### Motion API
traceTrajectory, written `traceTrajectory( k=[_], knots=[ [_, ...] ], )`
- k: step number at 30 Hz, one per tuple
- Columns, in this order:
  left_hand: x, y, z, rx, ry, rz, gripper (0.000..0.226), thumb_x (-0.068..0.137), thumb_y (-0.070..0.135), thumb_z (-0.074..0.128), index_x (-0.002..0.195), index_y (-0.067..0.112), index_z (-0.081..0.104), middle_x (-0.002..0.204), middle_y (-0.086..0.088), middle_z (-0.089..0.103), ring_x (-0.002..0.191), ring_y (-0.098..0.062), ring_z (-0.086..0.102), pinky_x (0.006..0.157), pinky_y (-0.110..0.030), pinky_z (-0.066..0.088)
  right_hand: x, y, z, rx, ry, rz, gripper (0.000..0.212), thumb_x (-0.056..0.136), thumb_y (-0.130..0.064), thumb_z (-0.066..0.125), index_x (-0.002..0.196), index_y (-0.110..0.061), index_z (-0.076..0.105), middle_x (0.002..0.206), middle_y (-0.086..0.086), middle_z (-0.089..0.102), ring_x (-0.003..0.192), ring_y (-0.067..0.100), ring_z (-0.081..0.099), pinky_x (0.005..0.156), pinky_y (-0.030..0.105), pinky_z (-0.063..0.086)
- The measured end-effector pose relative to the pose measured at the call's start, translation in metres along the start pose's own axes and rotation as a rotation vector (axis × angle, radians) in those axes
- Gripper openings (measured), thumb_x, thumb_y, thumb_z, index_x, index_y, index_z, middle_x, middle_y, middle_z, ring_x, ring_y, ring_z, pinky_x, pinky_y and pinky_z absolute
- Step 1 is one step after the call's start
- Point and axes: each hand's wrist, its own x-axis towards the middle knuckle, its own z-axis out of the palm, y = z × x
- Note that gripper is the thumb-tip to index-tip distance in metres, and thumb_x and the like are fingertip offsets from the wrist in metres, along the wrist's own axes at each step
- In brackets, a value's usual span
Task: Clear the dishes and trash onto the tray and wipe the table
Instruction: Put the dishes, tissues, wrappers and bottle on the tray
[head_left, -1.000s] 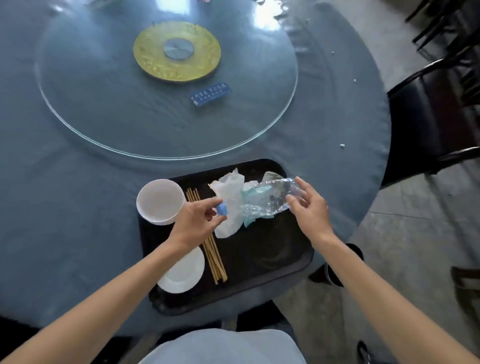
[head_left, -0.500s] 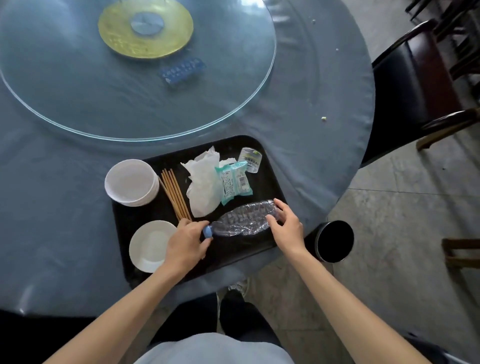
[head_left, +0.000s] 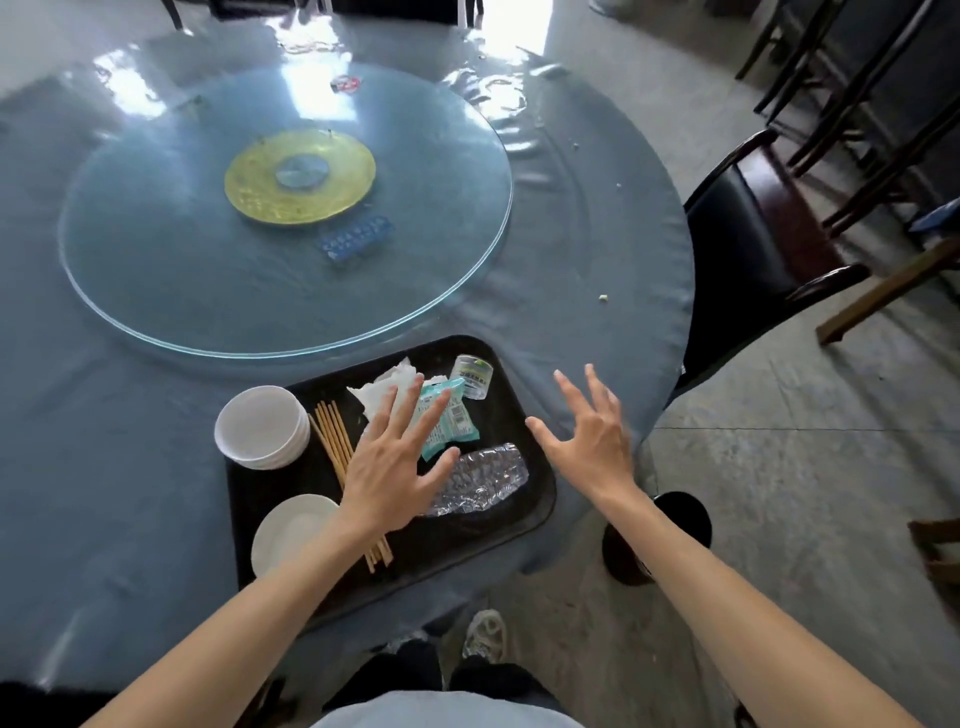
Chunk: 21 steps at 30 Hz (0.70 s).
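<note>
A black tray (head_left: 537, 506) sits at the table's near edge. On it lie a crushed clear plastic bottle (head_left: 483, 478), stacked white bowls (head_left: 260, 428), a white plate (head_left: 288, 530), wooden chopsticks (head_left: 332, 441), a crumpled napkin (head_left: 387, 389), a teal wrapper (head_left: 454, 423) and a small clear cup (head_left: 471, 376). My left hand (head_left: 395, 462) hovers over the tray's middle, fingers spread, holding nothing. My right hand (head_left: 589, 441) hangs open above the tray's right edge, also empty.
A glass turntable (head_left: 156, 270) with a yellow centre disc (head_left: 298, 179) and a blue tag (head_left: 356, 240) fills the table's middle. Crumbs (head_left: 603, 298) lie on the blue cloth at right. A dark chair (head_left: 753, 228) and a black bin (head_left: 680, 512) stand on the floor to the right.
Both hands let go of the crushed bottle, which now lies on the tray's near right part. They lifted away with fingers spread. The head view tilted up and back.
</note>
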Motion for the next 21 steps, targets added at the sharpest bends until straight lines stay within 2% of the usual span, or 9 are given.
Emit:
traceTrajectory(
  k=[3, 6, 8, 11, 15, 21],
  knots=[
    [0.027, 0.021, -0.014, 0.057, 0.016, 0.075, 0.071, 0.095, 0.067, 0.031, 0.159, 0.045, 0.009, 0.17, 0.006, -0.005, 0.157, -0.023, -0.011, 0.126, -0.048, 0.01, 0.006, 0.006, -0.026, -0.073, 0.079, -0.063, 0.079, 0.085, -0.066, 0.066, 0.155, -0.041, 0.039, 0.172, 0.001, 0.01, 0.156, 0.028, 0.016, 0.116, 0.055, 0.031],
    [0.053, 0.038, -0.02, 0.122, 0.011, 0.139, 0.071, 0.095, 0.068, 0.029, 0.159, 0.047, 0.006, 0.17, 0.008, -0.01, 0.156, -0.025, -0.015, 0.124, -0.052, 0.009, 0.007, 0.016, -0.05, -0.11, 0.142, -0.085, 0.084, 0.084, -0.071, 0.062, 0.157, -0.041, 0.035, 0.172, 0.002, 0.008, 0.158, 0.029, 0.01, 0.123, 0.056, 0.022],
    [0.065, 0.051, -0.022, 0.145, 0.009, 0.171, 0.071, 0.094, 0.07, 0.027, 0.158, 0.049, 0.003, 0.17, 0.008, -0.012, 0.156, -0.024, -0.017, 0.124, -0.053, 0.008, 0.002, 0.023, -0.064, -0.139, 0.17, -0.064, 0.088, 0.081, -0.079, 0.051, 0.158, -0.042, 0.031, 0.172, 0.002, 0.007, 0.158, 0.028, 0.008, 0.124, 0.055, 0.017],
    [0.076, 0.073, -0.024, 0.157, 0.01, 0.238, 0.072, 0.092, 0.072, 0.025, 0.158, 0.05, 0.003, 0.169, 0.009, -0.011, 0.156, -0.025, -0.015, 0.123, -0.051, 0.006, -0.012, 0.038, -0.081, -0.164, 0.218, -0.012, 0.092, 0.078, -0.083, 0.043, 0.159, -0.042, 0.029, 0.172, 0.004, 0.009, 0.158, 0.029, 0.008, 0.123, 0.056, 0.02],
    [0.082, 0.098, -0.02, 0.167, -0.009, 0.344, 0.072, 0.092, 0.071, 0.026, 0.156, 0.053, 0.001, 0.169, 0.011, -0.012, 0.156, -0.025, -0.016, 0.123, -0.049, 0.004, -0.042, 0.057, -0.098, -0.164, 0.28, 0.084, 0.092, 0.08, -0.082, 0.047, 0.16, -0.042, 0.025, 0.172, 0.005, 0.01, 0.158, 0.029, 0.008, 0.124, 0.056, 0.022],
    [0.074, 0.128, -0.013, 0.143, -0.111, 0.49, 0.071, 0.091, 0.071, 0.023, 0.155, 0.055, -0.004, 0.167, 0.013, -0.02, 0.154, -0.024, -0.022, 0.125, -0.049, 0.002, -0.102, 0.077, -0.114, -0.185, 0.326, 0.298, 0.092, 0.083, -0.08, 0.052, 0.161, -0.043, 0.02, 0.172, 0.004, 0.007, 0.158, 0.029, 0.005, 0.126, 0.055, 0.017]
  ],
)
